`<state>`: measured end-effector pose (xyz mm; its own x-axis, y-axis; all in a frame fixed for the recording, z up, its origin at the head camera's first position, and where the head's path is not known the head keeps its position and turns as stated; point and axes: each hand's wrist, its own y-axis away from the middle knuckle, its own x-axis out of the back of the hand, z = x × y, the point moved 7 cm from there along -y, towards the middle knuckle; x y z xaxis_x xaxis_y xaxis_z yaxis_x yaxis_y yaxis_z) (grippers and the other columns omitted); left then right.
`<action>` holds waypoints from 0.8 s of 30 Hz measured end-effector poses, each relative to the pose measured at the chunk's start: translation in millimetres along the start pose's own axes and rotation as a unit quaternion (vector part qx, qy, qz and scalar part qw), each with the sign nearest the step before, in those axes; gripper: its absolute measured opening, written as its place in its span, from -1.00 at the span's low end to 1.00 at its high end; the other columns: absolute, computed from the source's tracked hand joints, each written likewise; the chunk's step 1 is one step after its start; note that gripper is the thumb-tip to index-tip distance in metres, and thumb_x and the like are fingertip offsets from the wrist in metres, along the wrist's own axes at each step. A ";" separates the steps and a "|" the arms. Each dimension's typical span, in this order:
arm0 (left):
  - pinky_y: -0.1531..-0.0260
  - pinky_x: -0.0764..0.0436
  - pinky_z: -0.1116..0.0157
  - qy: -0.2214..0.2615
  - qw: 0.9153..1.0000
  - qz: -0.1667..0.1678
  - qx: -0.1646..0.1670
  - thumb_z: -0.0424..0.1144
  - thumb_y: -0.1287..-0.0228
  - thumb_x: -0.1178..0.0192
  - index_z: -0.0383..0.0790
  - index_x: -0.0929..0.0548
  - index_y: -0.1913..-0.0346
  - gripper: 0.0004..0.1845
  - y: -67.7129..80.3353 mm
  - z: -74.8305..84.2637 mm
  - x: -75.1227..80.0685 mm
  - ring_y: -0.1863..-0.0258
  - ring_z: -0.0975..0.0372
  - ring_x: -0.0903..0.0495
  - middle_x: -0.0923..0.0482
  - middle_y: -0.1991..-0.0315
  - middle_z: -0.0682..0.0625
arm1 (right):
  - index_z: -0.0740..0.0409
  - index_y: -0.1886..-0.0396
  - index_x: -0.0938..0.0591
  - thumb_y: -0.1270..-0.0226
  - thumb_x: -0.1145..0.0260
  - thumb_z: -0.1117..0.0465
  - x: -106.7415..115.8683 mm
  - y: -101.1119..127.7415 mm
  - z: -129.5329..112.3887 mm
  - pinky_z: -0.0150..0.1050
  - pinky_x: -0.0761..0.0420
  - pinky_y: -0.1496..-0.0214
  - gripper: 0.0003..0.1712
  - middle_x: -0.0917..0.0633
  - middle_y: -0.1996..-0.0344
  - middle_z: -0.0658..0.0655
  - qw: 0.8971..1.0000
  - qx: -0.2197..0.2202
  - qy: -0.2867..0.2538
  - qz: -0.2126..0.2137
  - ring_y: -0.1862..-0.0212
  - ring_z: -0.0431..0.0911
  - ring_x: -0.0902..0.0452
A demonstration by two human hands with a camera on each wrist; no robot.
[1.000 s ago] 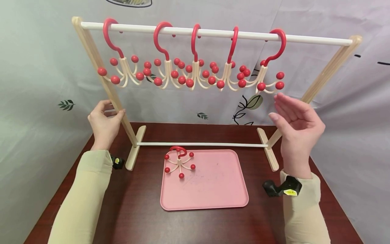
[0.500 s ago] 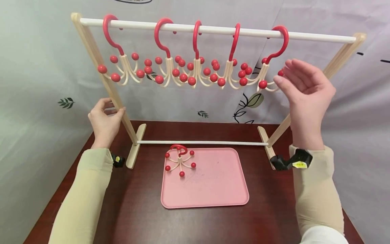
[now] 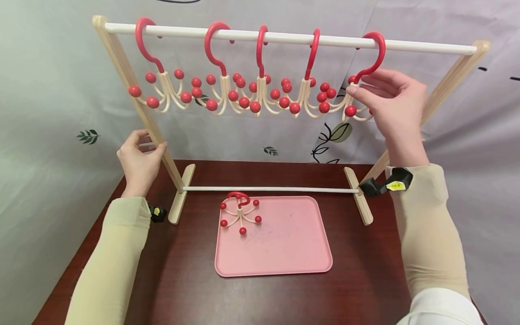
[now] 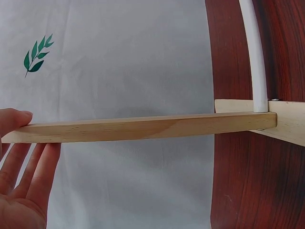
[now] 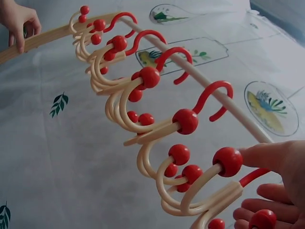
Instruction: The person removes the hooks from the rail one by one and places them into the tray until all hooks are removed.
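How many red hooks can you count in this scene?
6: five hang along the rail, at and; one lies on the tray at.

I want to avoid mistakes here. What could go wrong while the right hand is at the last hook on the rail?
1. The right hand is at the rightmost hook, whose prongs lie close to the neighbouring hook; lifting it might snag them and drag that one along.
2. The rack is light and only the left hand steadies its post; a hard pull could tip it.
3. A slipped hook might miss the pink tray.
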<state>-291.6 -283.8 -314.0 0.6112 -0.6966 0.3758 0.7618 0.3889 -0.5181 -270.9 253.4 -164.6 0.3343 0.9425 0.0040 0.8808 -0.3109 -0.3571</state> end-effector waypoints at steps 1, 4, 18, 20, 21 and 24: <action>0.14 -0.70 0.36 0.000 1.000 0.000 0.000 -0.24 -0.24 -0.45 -0.19 -0.70 -0.10 -0.63 0.1 -0.3 0.0 0.16 0.26 -0.71 -0.72 0.04 -0.07 | 0.09 -0.03 -0.79 0.12 -0.76 0.20 -1.0 -1.6 1.4 -0.41 -0.61 -0.07 -0.39 -0.79 0.08 0.07 1.000 -0.002 0.011 -0.005 0.08 -0.17 -0.74; 0.14 -0.70 0.37 0.000 1.000 0.000 0.000 -0.23 -0.24 -0.45 -0.18 -0.70 -0.10 -0.63 0.4 -0.8 -0.1 0.16 0.27 -0.71 -0.72 0.04 -0.07 | 0.11 -0.01 -0.80 0.09 -0.74 0.20 -3.2 -5.7 4.3 -0.42 -0.62 -0.02 -0.43 -0.81 0.14 0.04 0.999 0.001 0.037 -0.013 0.14 -0.18 -0.74; 0.15 -0.70 0.37 -0.005 1.000 0.002 -0.005 -0.25 -0.23 -0.45 -0.21 -0.70 -0.09 -0.63 -0.4 -0.6 -0.4 0.17 0.26 -0.72 -0.72 0.05 -0.07 | 0.13 0.10 -0.83 -0.06 -0.66 0.18 -3.8 -11.9 -0.9 -0.40 -0.55 0.18 -0.63 -0.82 0.24 0.00 0.997 0.042 0.064 0.011 0.12 -0.18 -0.72; 0.16 -0.70 0.39 -0.005 1.000 0.002 -0.005 -0.25 -0.23 -0.45 -0.20 -0.70 -0.09 -0.63 -0.3 -0.6 -0.3 0.17 0.26 -0.72 -0.72 0.05 -0.07 | 0.16 0.12 -0.83 -0.07 -0.66 0.18 -3.7 -10.8 -6.0 -0.40 -0.52 0.35 -0.65 -0.82 0.26 0.01 0.997 0.055 0.052 0.016 0.16 -0.16 -0.71; 0.17 -0.69 0.40 -0.005 1.000 0.002 -0.005 -0.25 -0.23 -0.45 -0.20 -0.70 -0.09 -0.63 -0.3 -0.6 -0.2 0.17 0.26 -0.72 -0.72 0.05 -0.07 | 0.15 0.13 -0.83 -0.08 -0.66 0.18 -3.5 -10.2 -8.3 -0.40 -0.49 0.42 -0.66 -0.81 0.27 0.01 0.997 0.057 0.047 0.019 0.19 -0.15 -0.70; 0.18 -0.69 0.42 -0.004 1.000 0.003 -0.007 -0.26 -0.23 -0.45 -0.21 -0.70 -0.09 -0.63 -0.2 -0.5 -0.1 0.17 0.27 -0.72 -0.72 0.05 -0.08 | 0.18 0.15 -0.83 -0.11 -0.63 0.19 -3.4 -8.3 -14.2 -0.38 -0.47 0.49 -0.69 -0.81 0.29 0.03 0.997 0.064 0.033 0.028 0.25 -0.11 -0.68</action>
<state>-291.9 -284.2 -314.3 0.6167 -0.6900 0.3788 0.7557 0.3844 -0.5303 -274.6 251.0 -148.4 0.4061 0.9129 0.0415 0.8123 -0.3398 -0.4740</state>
